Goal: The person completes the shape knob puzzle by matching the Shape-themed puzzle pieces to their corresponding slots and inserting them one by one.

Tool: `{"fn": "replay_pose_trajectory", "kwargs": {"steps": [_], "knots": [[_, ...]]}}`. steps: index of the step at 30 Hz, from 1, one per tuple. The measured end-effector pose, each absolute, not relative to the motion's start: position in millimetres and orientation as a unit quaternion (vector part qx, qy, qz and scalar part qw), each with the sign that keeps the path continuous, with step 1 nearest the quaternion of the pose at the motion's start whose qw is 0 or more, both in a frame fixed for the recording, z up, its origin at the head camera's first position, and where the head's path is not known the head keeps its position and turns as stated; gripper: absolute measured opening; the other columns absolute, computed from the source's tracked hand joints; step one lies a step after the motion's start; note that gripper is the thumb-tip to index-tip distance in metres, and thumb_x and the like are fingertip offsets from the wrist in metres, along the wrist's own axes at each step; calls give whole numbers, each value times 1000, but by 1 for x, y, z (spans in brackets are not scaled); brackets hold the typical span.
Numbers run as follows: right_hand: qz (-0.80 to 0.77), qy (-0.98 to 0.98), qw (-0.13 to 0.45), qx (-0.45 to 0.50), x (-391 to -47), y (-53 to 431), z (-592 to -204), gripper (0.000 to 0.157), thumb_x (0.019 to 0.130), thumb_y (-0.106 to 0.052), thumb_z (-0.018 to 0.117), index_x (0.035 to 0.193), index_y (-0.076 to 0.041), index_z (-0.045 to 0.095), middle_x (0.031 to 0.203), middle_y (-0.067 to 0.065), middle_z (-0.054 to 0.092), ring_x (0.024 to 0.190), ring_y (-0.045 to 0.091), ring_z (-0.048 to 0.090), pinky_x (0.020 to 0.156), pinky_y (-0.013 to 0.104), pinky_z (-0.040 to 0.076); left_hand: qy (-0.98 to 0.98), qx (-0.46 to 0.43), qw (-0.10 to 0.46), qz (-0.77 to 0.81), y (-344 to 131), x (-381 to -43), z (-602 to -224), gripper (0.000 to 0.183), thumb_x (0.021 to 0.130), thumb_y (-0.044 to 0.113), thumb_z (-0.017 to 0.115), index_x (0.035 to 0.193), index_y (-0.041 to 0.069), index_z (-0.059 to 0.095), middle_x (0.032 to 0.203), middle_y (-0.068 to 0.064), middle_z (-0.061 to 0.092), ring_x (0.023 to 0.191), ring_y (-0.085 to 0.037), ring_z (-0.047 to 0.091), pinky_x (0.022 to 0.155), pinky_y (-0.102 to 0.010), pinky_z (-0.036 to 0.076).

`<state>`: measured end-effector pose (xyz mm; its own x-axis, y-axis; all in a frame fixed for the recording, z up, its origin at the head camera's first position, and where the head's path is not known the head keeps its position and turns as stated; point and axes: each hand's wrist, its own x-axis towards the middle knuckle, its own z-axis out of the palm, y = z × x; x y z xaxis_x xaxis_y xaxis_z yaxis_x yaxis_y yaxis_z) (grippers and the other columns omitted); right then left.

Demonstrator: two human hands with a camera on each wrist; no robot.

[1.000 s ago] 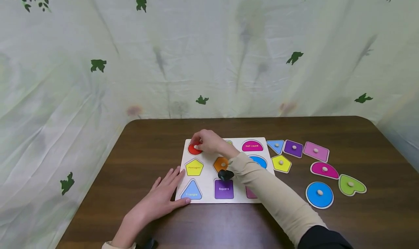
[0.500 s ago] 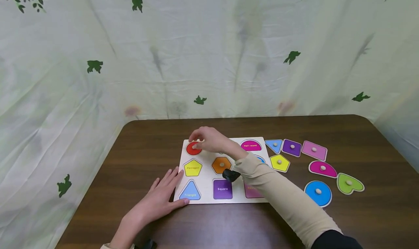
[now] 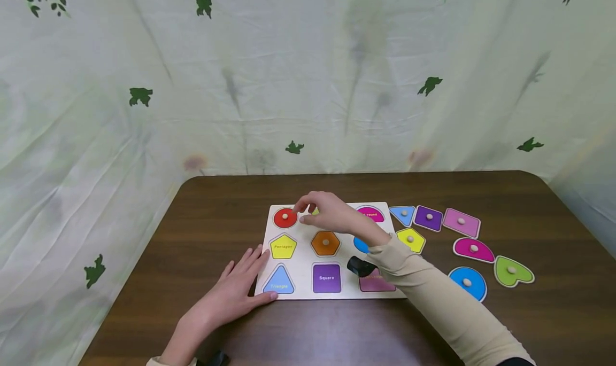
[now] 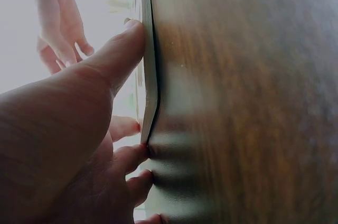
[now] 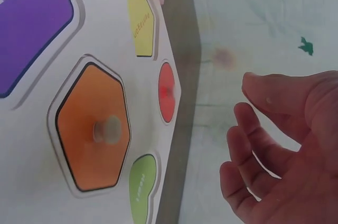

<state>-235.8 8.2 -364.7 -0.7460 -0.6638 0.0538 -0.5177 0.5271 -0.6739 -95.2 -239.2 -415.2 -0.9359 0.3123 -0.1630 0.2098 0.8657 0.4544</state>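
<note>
A white shape puzzle board (image 3: 303, 264) lies on the table. My left hand (image 3: 230, 291) rests at its left edge, fingers stretched out, with the thumb on the near corner by the triangle recess (image 3: 279, 281). Over the back row my right hand (image 3: 332, 212) hovers with loosely bent fingers and nothing between them. Just left of its fingertips, the red round knobbed piece (image 3: 285, 217) sits in the back-left recess. An orange hexagon piece (image 3: 325, 243) sits in the middle one. In the right wrist view the right hand (image 5: 280, 139) is apart from the board. My forearm hides part of the board's right side.
Loose knobbed pieces lie right of the board: a blue triangle (image 3: 402, 215), purple square (image 3: 428, 218), pink rectangle (image 3: 462, 223), yellow pentagon (image 3: 410, 240), magenta half round (image 3: 474, 249), green heart (image 3: 514, 272) and blue circle (image 3: 467, 284). A patterned curtain (image 3: 308, 88) hangs behind the table.
My right hand has let go of the red round piece's knob and moved to the right, leaving the piece in its recess. The left hand has stayed at the board's edge.
</note>
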Motion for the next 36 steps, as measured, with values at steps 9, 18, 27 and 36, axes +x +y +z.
{"fn": "replay_pose_trajectory", "kwargs": {"steps": [9,18,27,36], "knots": [[-380,865,78,-320,-221,30,-360,24,90,-13,73,113,-15,70,108,-2,67,98,16,57,75,27,52,959,137,112,223,-237,-94,-413,94,84,62,67,156,14,29,162,-10,20,148,-35,13,111,-67,11],[-401,867,37,-294,-209,60,-358,20,90,-14,72,110,-17,72,105,-5,66,97,19,57,75,34,50,960,136,110,217,-238,-95,-417,95,83,63,67,156,14,30,162,-11,21,148,-36,14,111,-67,12],[-417,863,30,-283,-200,89,-362,22,91,-15,72,113,-17,71,108,-4,66,97,17,56,74,34,53,961,130,114,214,-237,-95,-417,96,82,63,67,156,14,30,162,-11,21,148,-36,14,111,-67,12],[-423,865,29,-269,-190,111,-359,22,91,-15,73,112,-18,70,104,0,66,92,17,57,73,33,54,961,129,115,215,-236,-97,-416,96,82,63,68,156,15,30,162,-10,21,148,-36,14,111,-67,11]]}}
